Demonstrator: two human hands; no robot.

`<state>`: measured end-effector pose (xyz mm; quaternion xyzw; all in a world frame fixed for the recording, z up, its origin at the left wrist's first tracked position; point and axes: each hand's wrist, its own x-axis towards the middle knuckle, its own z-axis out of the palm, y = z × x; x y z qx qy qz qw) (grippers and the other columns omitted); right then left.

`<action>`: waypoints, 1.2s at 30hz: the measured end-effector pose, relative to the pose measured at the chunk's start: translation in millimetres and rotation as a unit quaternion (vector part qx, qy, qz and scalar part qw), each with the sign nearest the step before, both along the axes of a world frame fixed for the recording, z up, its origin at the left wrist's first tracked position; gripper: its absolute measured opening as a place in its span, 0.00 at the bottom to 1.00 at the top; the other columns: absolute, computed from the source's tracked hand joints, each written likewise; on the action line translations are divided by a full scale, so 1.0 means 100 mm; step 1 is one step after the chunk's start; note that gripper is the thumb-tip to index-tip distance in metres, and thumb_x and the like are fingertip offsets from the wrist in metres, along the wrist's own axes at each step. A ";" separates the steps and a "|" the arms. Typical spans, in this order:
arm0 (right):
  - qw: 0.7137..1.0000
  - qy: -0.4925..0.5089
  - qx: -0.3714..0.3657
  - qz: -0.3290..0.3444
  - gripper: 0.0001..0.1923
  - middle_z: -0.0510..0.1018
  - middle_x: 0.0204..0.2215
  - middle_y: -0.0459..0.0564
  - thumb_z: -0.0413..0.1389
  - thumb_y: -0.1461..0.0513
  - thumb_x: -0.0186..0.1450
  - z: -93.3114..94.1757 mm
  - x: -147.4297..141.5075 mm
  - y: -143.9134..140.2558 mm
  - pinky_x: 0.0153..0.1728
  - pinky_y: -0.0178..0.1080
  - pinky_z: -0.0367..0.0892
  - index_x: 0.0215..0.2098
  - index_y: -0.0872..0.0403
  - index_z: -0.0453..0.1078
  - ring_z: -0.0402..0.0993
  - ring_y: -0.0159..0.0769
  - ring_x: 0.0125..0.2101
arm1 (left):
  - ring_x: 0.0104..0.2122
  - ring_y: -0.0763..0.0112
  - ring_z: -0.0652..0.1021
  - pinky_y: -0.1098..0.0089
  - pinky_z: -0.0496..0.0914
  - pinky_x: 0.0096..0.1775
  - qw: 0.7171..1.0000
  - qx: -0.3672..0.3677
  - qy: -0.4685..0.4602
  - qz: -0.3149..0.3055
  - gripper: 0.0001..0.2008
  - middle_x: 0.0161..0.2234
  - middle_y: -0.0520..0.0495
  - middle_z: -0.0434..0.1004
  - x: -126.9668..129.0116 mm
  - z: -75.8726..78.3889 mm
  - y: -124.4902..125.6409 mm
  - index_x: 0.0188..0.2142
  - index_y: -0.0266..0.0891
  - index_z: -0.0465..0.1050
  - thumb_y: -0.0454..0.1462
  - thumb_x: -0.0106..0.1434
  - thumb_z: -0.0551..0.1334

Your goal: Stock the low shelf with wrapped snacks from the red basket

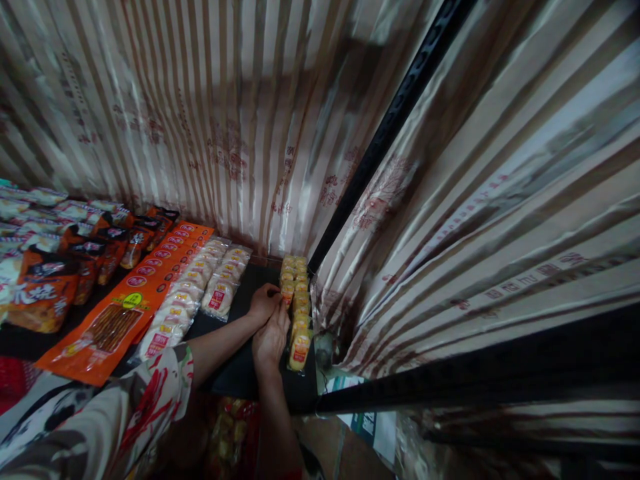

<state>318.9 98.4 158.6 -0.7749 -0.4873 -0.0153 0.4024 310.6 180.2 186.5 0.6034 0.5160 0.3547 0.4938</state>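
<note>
Two columns of clear-wrapped yellow cakes [301, 303] stand at the right end of the black shelf [227, 373]. My left hand [264, 305] reaches in from the left, its fingers curled at a yellow cake packet [287, 289] in the left-hand column. Just below it, my right hand [271, 339] comes up from the bottom, fingers together and against the same column. The hands touch each other, and their fingertips are partly hidden. Left of them lie rows of clear-wrapped round white cakes [220, 297] with red labels.
Overlapping orange packs of brown sticks [117, 320] lie further left, beside orange-and-black snack bags [45, 287]. A striped curtain [240, 120] hangs behind the shelf. A black upright post [373, 157] stands close at the right. Below the shelf are bagged goods [233, 430].
</note>
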 end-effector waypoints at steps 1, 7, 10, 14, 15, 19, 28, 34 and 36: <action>1.000 0.001 0.003 0.000 0.30 0.59 0.59 0.61 0.41 0.71 0.58 0.00 0.00 0.00 0.54 0.48 0.57 0.60 0.62 0.55 0.55 0.44 0.57 | 0.29 0.76 0.74 0.75 0.67 0.34 1.000 -0.001 -0.001 0.003 0.04 0.28 0.50 0.75 0.00 -0.01 0.01 0.30 0.36 0.72 0.29 0.54 0.60; 1.000 0.009 0.000 0.003 0.30 0.59 0.59 0.61 0.41 0.71 0.59 0.00 -0.02 0.00 0.53 0.48 0.57 0.60 0.62 0.54 0.56 0.45 0.56 | 0.30 0.75 0.75 0.75 0.67 0.36 1.000 0.003 -0.002 0.005 0.03 0.29 0.50 0.76 -0.01 -0.06 0.03 0.30 0.37 0.72 0.31 0.54 0.61; 1.000 0.011 -0.003 0.004 0.30 0.59 0.59 0.60 0.41 0.71 0.59 0.01 -0.03 -0.01 0.54 0.47 0.57 0.60 0.63 0.54 0.54 0.45 0.56 | 0.31 0.74 0.75 0.74 0.67 0.36 1.000 0.001 0.003 0.003 0.03 0.29 0.49 0.76 -0.03 -0.07 0.02 0.30 0.37 0.72 0.32 0.55 0.60; 1.000 0.014 -0.001 0.007 0.29 0.59 0.58 0.62 0.41 0.70 0.59 0.03 -0.04 -0.03 0.54 0.48 0.57 0.59 0.64 0.55 0.54 0.45 0.56 | 0.31 0.73 0.75 0.73 0.67 0.36 1.000 0.002 0.018 0.001 0.04 0.30 0.47 0.76 -0.05 -0.06 -0.02 0.30 0.36 0.72 0.32 0.56 0.59; 1.000 0.014 -0.002 0.010 0.29 0.60 0.58 0.62 0.41 0.70 0.59 0.03 -0.04 -0.04 0.54 0.47 0.56 0.60 0.64 0.54 0.55 0.44 0.56 | 0.32 0.72 0.75 0.72 0.67 0.37 1.000 0.001 0.019 0.003 0.04 0.30 0.47 0.76 -0.06 -0.06 -0.03 0.30 0.37 0.72 0.31 0.56 0.58; 1.000 0.007 -0.004 0.024 0.30 0.60 0.58 0.63 0.42 0.70 0.58 0.03 -0.05 -0.07 0.54 0.48 0.56 0.59 0.64 0.55 0.55 0.45 0.56 | 0.35 0.68 0.76 0.70 0.66 0.40 1.000 -0.014 0.003 0.019 0.06 0.31 0.45 0.77 -0.09 -0.07 -0.06 0.29 0.40 0.73 0.31 0.56 0.58; 0.999 0.002 -0.020 0.042 0.29 0.63 0.55 0.63 0.44 0.70 0.57 0.03 -0.09 -0.19 0.54 0.43 0.56 0.57 0.68 0.57 0.57 0.44 0.55 | 0.34 0.68 0.76 0.71 0.67 0.38 0.998 -0.001 0.068 0.015 0.07 0.33 0.44 0.77 -0.20 -0.05 -0.18 0.32 0.37 0.73 0.30 0.57 0.56; 0.997 -0.001 -0.034 0.069 0.29 0.64 0.55 0.64 0.46 0.68 0.56 0.06 -0.14 -0.36 0.54 0.43 0.57 0.56 0.70 0.59 0.59 0.45 0.54 | 0.33 0.72 0.76 0.75 0.66 0.36 0.997 -0.021 0.073 0.027 0.08 0.32 0.47 0.78 -0.29 -0.02 -0.34 0.33 0.37 0.73 0.29 0.57 0.56; 0.997 0.000 -0.026 0.074 0.28 0.65 0.54 0.63 0.46 0.68 0.56 0.07 -0.16 -0.43 0.53 0.44 0.58 0.56 0.68 0.60 0.61 0.45 0.52 | 0.32 0.72 0.75 0.75 0.66 0.36 0.997 -0.024 0.071 0.032 0.09 0.31 0.47 0.78 -0.33 -0.02 -0.41 0.33 0.38 0.73 0.29 0.57 0.55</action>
